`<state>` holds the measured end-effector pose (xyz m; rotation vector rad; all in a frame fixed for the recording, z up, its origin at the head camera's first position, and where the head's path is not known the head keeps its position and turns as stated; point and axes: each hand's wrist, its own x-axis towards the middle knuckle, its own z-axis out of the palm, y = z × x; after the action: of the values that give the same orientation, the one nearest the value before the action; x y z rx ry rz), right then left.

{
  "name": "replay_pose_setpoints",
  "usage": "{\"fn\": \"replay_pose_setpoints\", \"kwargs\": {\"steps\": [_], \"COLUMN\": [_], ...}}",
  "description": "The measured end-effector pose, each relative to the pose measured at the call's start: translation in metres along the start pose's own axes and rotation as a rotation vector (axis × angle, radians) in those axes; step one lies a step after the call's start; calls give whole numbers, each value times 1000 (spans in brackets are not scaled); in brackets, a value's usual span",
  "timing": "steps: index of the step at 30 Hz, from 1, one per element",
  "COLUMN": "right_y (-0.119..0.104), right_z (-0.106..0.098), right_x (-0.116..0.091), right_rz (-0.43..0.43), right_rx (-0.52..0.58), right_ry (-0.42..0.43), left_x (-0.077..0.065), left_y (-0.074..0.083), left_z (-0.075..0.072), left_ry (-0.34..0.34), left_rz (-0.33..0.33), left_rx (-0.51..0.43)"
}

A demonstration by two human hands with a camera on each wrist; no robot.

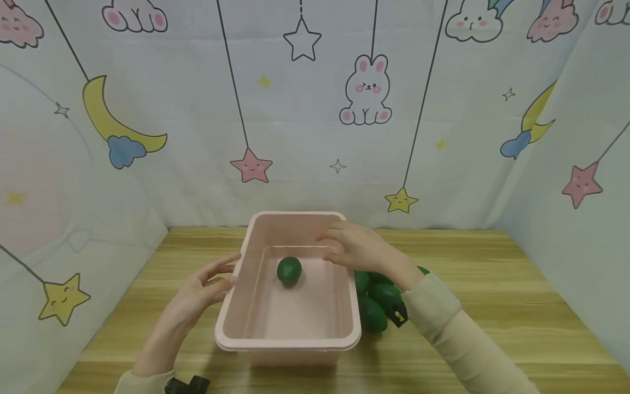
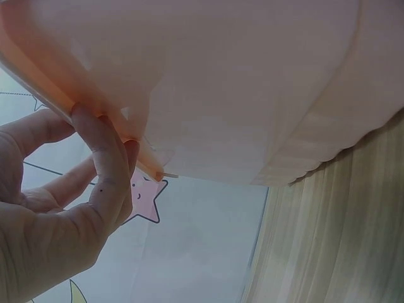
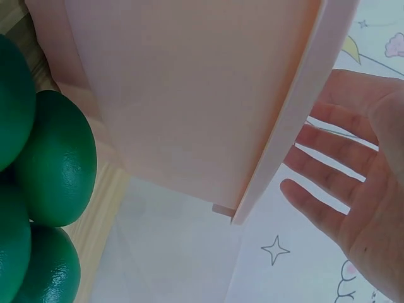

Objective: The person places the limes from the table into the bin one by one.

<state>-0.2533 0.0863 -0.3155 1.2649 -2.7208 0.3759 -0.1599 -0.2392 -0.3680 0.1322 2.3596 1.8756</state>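
Note:
A pink plastic bin stands in the middle of the wooden table, with one smooth dark green avocado on its floor. My left hand grips the bin's left rim; the left wrist view shows its fingertips curled at the lip. Over the right rim reaches my right hand, fingers spread above the bin's inside and nothing in them. Several more avocados lie against the outside of the bin's right wall, partly covered by the right forearm in the head view.
The wooden table reaches back to a white cloth wall printed with stars, moons and a rabbit. Cloth also hangs along both sides. A black wrist camera shows at the left sleeve.

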Motion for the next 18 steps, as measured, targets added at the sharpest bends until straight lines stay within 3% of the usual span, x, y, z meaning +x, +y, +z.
{"fn": "replay_pose_setpoints", "kwargs": {"steps": [7, 18], "right_y": [1, 6], "right_z": [0, 3], "right_x": [-9, -26], "right_rz": [-4, 65], "right_rx": [15, 94], "right_ry": [67, 104], "left_x": [0, 0], "left_y": [0, 0], "left_z": [1, 1], "left_ry": [1, 4], "left_rz": [4, -1], "left_rx": [-2, -7]}}
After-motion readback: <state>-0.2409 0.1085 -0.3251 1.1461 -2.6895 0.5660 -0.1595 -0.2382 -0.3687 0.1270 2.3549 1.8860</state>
